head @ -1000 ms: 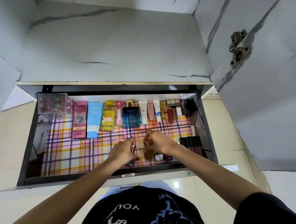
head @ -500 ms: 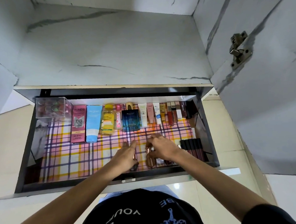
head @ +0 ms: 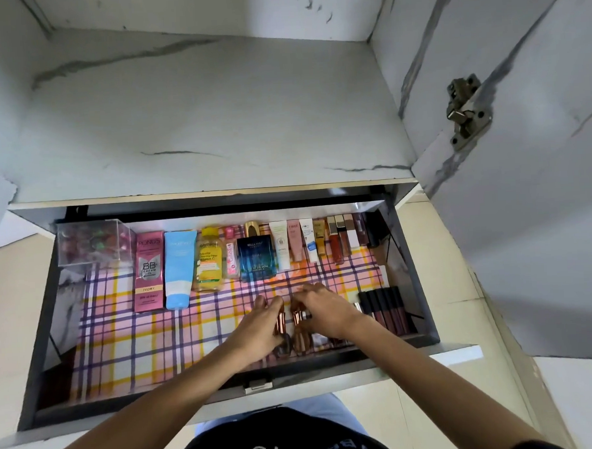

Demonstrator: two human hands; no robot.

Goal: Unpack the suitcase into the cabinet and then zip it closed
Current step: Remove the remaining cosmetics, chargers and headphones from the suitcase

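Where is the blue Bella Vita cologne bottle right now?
In the head view, the blue cologne bottle stands in the drawer's back row, near the middle, between a small pink bottle and a white tube.

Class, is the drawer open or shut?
Open: the drawer is pulled out, its checked liner and cosmetics row exposed.

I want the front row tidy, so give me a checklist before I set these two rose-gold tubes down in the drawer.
1. Drawer pulled open: ok.
2. Left hand holding a rose-gold tube: ok.
3. Right hand on the other tube: ok.
4. Free checked liner left of the hands: ok.
5. Back row, such as the blue cologne box, out of the way: ok.
6. Items hidden under the hands: cannot tell.
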